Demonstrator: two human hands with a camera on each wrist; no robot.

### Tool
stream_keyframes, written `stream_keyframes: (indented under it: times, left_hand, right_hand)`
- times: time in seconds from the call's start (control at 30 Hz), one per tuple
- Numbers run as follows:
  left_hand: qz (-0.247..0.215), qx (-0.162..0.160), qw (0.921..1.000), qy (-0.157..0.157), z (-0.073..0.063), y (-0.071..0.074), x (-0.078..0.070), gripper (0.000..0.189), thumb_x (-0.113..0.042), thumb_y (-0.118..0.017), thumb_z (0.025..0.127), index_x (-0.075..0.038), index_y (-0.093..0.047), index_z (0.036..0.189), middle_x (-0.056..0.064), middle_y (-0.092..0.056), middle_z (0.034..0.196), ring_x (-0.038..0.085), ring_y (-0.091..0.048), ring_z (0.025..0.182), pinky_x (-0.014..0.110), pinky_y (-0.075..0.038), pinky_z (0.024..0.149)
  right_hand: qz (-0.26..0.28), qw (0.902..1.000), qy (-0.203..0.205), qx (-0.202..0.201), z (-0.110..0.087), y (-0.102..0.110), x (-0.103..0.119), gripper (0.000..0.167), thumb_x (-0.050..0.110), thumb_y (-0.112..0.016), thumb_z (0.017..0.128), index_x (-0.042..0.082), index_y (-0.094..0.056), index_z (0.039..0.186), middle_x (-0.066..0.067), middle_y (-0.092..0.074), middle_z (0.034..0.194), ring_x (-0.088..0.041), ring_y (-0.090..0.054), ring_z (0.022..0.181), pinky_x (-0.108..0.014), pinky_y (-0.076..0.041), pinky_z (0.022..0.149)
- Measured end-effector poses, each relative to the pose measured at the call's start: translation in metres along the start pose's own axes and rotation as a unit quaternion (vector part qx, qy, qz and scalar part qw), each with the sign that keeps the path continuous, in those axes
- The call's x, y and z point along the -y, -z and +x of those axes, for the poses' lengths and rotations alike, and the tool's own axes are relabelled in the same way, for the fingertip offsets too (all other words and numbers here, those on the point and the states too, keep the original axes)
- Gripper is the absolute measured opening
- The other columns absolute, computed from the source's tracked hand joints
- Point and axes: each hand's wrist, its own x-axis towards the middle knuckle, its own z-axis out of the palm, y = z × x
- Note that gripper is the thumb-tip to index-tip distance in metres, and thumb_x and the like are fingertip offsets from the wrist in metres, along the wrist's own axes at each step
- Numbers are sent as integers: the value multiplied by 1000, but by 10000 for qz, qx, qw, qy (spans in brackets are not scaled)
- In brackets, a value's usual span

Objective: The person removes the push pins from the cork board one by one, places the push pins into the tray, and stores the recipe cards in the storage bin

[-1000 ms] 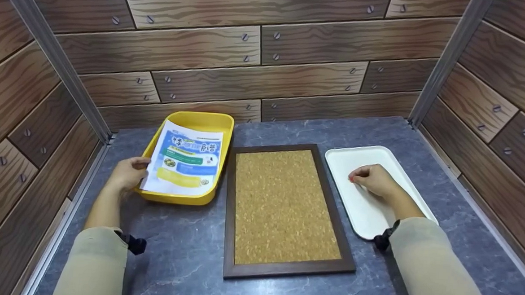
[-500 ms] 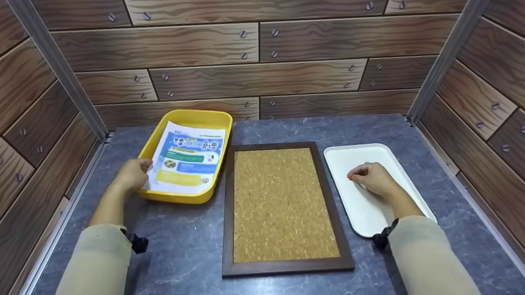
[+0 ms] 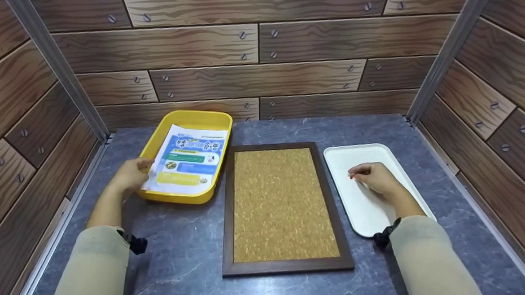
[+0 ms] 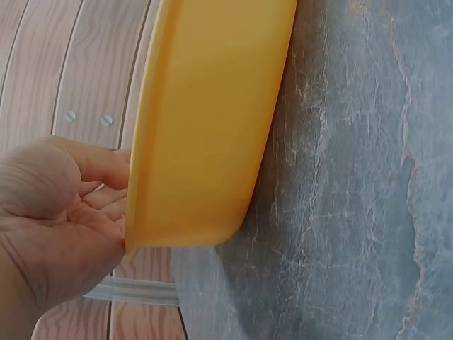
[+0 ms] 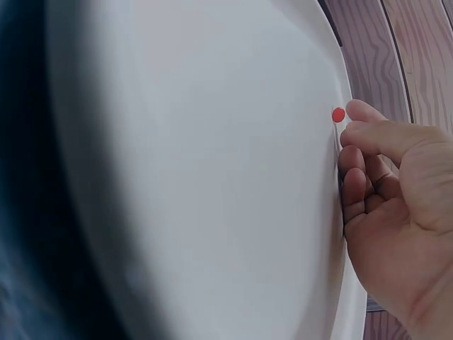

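A printed sheet of paper (image 3: pixel 190 159) lies in a yellow plastic tray (image 3: pixel 176 198) on the left. My left hand (image 3: pixel 130 175) is at the tray's left side, fingertips at the paper's edge; I cannot tell whether it pinches the sheet. In the left wrist view the yellow rim hides those fingertips. Over the white tray (image 3: pixel 377 225) on the right, my right hand (image 3: pixel 377 178) has a small red pushpin (image 5: pixel 338 114) at its thumb and fingertips, the other fingers curled. Between the trays lies a cork board (image 3: pixel 286 207) in a dark brown frame.
The grey marbled table (image 3: pixel 180 260) carries both trays and the board. Wood-patterned walls (image 3: pixel 214 46) enclose it at the back and both sides, with metal posts (image 3: pixel 442 62) in the corners.
The paper has slid a little right and deeper into the yellow tray. My left hand has shifted slightly right with it. The right hand stays in place, its fingertips moving slightly at the red pushpin.
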Motion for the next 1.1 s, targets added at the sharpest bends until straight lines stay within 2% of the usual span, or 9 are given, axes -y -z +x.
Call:
stream_keyframes:
  times: [0.27, 0.37, 0.47, 0.6, 0.7, 0.8, 0.93, 1.03, 1.1]
  left_hand:
    - [-467, 124, 9988, -43, -2, 0, 0, 67, 8, -45, 99, 2, -37, 166, 29, -37, 172, 46, -37, 160, 47, -43, 124]
    - [-777, 238, 9966, -144, -3, 1, 0, 64, 6, -47, 105, 1, -35, 167, 27, -35, 174, 46, -37, 160, 52, -39, 129]
    - [-1052, 329, 9936, -264, -5, 2, -1, 64, 5, -49, 106, -1, -34, 168, 26, -34, 175, 44, -37, 161, 53, -38, 130]
    - [-1503, 354, 9875, -331, -8, 0, -8, 62, -1, -54, 109, -2, -35, 168, 23, -33, 176, 41, -38, 161, 51, -42, 128]
    - [-1710, 293, 9840, -416, -12, -3, -21, 58, -9, -55, 111, -2, -37, 167, 22, -34, 175, 39, -38, 161, 53, -41, 128]
    - [-1585, 188, 9851, -639, -17, -9, -41, 55, -15, -54, 113, -1, -41, 164, 22, -37, 174, 39, -38, 160, 55, -39, 129]
    - [-937, -109, 9906, -994, -24, -23, -75, 49, -16, -55, 111, -2, -51, 158, 23, -43, 170, 41, -43, 156, 56, -41, 128]
    - [-129, -490, 9893, -1368, -31, -37, -100, 47, -15, -59, 107, -2, -58, 152, 25, -45, 168, 45, -43, 156, 57, -36, 130]
    - [414, -788, 9833, -1587, -35, -47, -115, 47, -15, -62, 105, -2, -60, 150, 26, -42, 169, 49, -37, 158, 61, -30, 132]
  right_hand:
    - [1226, 9922, -109, -177, 1, 7, -2, 37, 7, -66, 106, -7, -66, 139, 7, -73, 105, -5, -62, 85, -21, -53, 75]
    - [2148, 9765, -50, -170, 0, 11, -1, 33, 1, -66, 104, -5, -67, 137, 9, -71, 104, -4, -62, 81, -21, -54, 73]
    - [3120, 9501, -53, -35, -4, 16, 3, 27, 0, -67, 104, 6, -73, 130, 8, -73, 106, -6, -65, 81, -22, -56, 74]
    - [3722, 9280, -57, 152, -7, 23, 13, 22, 8, -68, 106, 18, -77, 123, 9, -77, 111, -9, -71, 94, -25, -59, 86]
    - [3512, 9360, 12, 244, -7, 28, 26, 23, 19, -65, 110, 21, -73, 131, 12, -76, 119, -9, -71, 109, -27, -58, 99]
    - [2844, 9579, 23, 381, -5, 31, 43, 38, 28, -58, 113, 20, -60, 150, 9, -68, 137, -14, -63, 129, -34, -53, 112]
    - [1657, 9845, -8, 579, -6, 32, 71, 62, 31, -51, 116, 14, -31, 172, -14, -43, 169, -38, -39, 158, -56, -37, 129]
    - [702, 9953, 84, 665, -9, 29, 94, 70, 34, -51, 116, 13, -20, 175, -24, -23, 179, -49, -21, 166, -69, -24, 131]
    - [23, 9976, 272, 632, -12, 23, 110, 72, 37, -51, 115, 12, -18, 175, -27, -18, 180, -53, -15, 166, -72, -18, 132]
